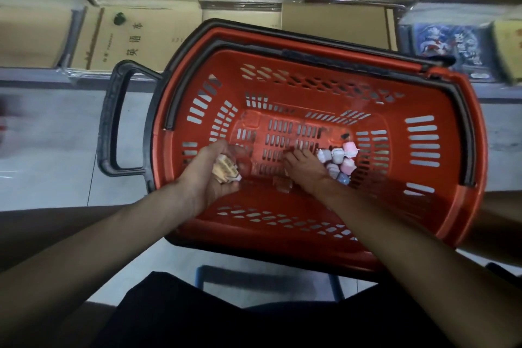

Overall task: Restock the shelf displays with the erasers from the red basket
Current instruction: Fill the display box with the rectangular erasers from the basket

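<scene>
Several small pastel erasers (340, 162), pink, white and blue, are lying heaped on the floor of the red basket (423, 206), right of the frame's centre. A second lot, tan block erasers (224, 171), is sitting in the left hand (210, 175) at centre left, over the basket's near-left corner.

The left hand is cupping palm-up with its fingers curling round the tan blocks. In my judgement it is serving as a collecting tray, so that one trip to the shelf displays carries more stock.

The right hand (303, 168) is reaching palm-down to the basket floor, touching or just beside the pastel heap. Whether its fingertips are pinching anything cannot be told, as they are blurred and shadowed. Both forearms are extending forward from the lower corners of the frame and converging inside the basket.

The basket's black handle (113, 118) is projecting towards the left edge. Wrapped cardboard boxes (135, 37) are standing across the top of the frame, beyond the pale tiled floor (56, 150).
</scene>
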Demonstrator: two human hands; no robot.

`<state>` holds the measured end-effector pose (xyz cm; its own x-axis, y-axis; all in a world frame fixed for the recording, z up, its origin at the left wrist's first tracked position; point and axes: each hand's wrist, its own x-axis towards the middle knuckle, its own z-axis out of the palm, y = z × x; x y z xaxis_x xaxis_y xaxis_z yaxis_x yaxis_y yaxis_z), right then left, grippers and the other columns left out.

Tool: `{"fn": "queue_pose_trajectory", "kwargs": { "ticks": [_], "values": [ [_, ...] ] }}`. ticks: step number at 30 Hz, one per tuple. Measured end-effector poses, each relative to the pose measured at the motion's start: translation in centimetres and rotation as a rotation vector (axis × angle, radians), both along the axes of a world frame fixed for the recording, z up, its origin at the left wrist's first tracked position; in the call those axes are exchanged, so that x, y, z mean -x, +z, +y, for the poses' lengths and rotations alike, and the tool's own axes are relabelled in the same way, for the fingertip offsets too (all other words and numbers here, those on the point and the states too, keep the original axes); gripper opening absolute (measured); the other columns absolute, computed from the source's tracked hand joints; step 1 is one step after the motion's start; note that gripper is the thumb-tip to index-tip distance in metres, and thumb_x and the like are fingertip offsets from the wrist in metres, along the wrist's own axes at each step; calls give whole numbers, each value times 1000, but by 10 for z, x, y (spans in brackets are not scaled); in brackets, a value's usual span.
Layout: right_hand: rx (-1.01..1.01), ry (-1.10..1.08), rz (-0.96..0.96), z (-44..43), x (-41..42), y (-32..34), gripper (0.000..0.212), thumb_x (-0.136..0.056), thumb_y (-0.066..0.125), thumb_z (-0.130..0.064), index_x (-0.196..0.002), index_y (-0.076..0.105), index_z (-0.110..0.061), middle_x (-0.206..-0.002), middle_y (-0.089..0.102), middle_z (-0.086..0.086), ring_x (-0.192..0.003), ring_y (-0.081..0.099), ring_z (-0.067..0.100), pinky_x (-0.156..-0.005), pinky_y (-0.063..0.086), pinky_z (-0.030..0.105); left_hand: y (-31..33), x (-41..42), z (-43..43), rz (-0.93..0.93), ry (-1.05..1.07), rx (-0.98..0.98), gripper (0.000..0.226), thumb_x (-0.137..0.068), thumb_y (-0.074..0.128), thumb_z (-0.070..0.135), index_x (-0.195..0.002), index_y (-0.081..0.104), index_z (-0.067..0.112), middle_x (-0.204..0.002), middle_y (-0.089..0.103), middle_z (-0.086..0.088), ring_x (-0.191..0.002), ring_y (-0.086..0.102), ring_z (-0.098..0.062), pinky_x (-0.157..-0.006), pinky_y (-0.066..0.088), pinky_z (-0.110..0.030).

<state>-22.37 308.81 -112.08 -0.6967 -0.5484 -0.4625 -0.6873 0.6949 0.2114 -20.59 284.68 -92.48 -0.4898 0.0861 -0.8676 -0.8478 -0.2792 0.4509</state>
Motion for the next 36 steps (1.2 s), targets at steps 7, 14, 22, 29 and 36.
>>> {"fn": "queue_pose_trajectory", "kwargs": {
  "ticks": [7,14,22,29,36],
  "values": [
    [34,122,-10,3,12,-20,28,-55,95,-27,-75,78,-17,-72,73,-1,-79,71,24,-78,51,33,6,12,-1,51,5,-26,24,-89,49,16,-100,70,10,-69,62,-4,-52,58,-14,-52,49,-24],
    [221,-100,-170,-1,10,-31,33,-47,95,-32,-68,79,-13,-71,74,4,-67,73,26,-70,61,31,4,15,-4,49,12,-18,25,-87,53,18,-103,70,10,-72,61,-5,-58,57,-14,-51,50,-26],
    [566,-684,-526,-20,4,12,56,-91,74,-23,-141,52,-13,-139,62,13,-127,59,30,-93,41,23,1,19,-6,80,8,-26,28,-85,55,17,-106,71,9,-75,63,-7,-59,57,-16,-54,50,-27],
    [623,-974,-669,-35,6,13,38,-95,60,-15,-133,62,-18,-140,63,8,-131,57,27,-92,41,20,-3,20,-9,87,2,-21,31,-84,55,19,-108,71,9,-75,64,-7,-61,58,-17,-56,51,-27],
    [537,-895,-581,-40,7,14,70,-91,72,-23,-151,41,-7,-146,55,22,-135,53,37,-104,43,31,-4,21,-11,80,11,-17,29,-83,55,18,-106,72,9,-75,63,-7,-60,56,-16,-54,50,-26]
  ]
}}
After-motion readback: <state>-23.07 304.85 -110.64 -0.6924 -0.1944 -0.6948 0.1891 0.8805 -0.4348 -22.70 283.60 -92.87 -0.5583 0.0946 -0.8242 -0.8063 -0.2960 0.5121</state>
